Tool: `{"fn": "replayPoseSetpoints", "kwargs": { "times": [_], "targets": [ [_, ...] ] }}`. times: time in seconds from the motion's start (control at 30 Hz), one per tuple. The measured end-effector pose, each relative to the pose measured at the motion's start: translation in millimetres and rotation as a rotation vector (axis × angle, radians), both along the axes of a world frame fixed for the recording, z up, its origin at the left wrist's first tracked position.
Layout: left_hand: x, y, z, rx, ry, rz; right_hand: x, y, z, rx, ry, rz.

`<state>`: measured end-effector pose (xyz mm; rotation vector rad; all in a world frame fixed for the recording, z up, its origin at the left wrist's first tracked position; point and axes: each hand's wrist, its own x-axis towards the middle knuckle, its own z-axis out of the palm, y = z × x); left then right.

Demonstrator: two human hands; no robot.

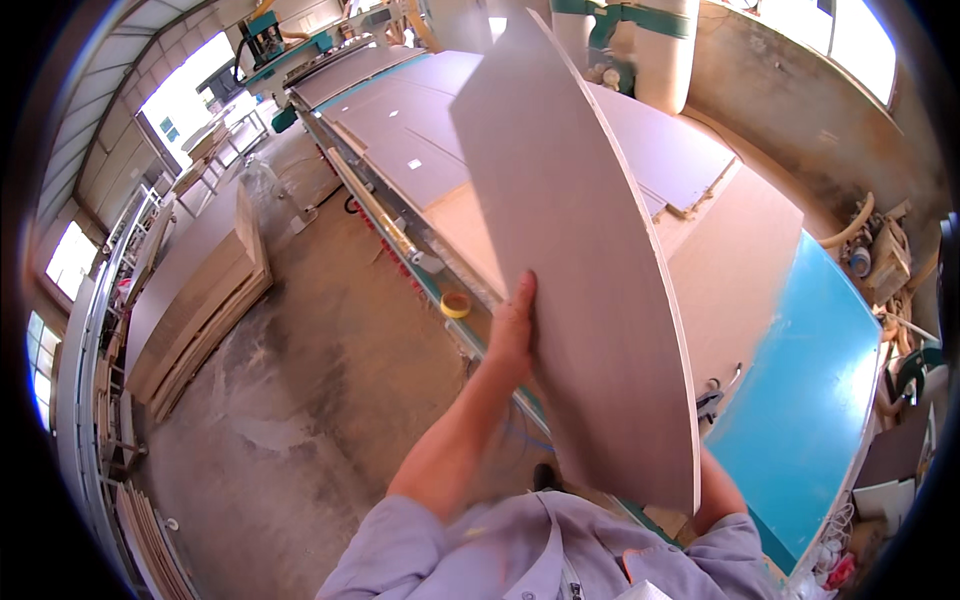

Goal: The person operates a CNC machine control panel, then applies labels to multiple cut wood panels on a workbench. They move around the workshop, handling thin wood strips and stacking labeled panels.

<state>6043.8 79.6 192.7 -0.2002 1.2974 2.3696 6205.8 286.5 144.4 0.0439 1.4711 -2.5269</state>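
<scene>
A large grey-brown panel (590, 260) stands on edge in front of me, tilted, with its pale cut edge toward the right. My left hand (513, 325) grips its left edge, thumb flat against the face and the other fingers hidden behind. On the other side my right forearm (722, 492) reaches behind the panel, which hides that hand. Beyond the panel lies a long work table with a bright blue surface (815, 370), partly covered by cut grey boards (430, 140). Right of the panel, a small grey tool with a thin nozzle (710, 402) rests there.
A yellow tape roll (455, 304) sits by the table's left edge, near a clear-wrapped roll (385, 225). Stacked boards (215, 320) stand on the left across the dusty floor (300, 400). A green machine (265, 40) is at the far end; scrap and hoses (890, 260) lie right.
</scene>
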Motion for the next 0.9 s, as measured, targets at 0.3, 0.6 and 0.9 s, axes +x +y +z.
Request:
{"fn": "replayPoseSetpoints", "kwargs": {
  "times": [0.3,0.6,0.9],
  "targets": [
    [32,-91,23,-0.421,0.158,0.298,-52,-20,57,0.255,0.315,-0.166],
    [70,-136,29,-0.578,0.084,0.420,-78,-85,36,0.326,0.341,-0.263],
    [95,-175,19,-0.618,0.076,0.544,-116,-142,51,0.532,0.476,-0.381]
  ]
}}
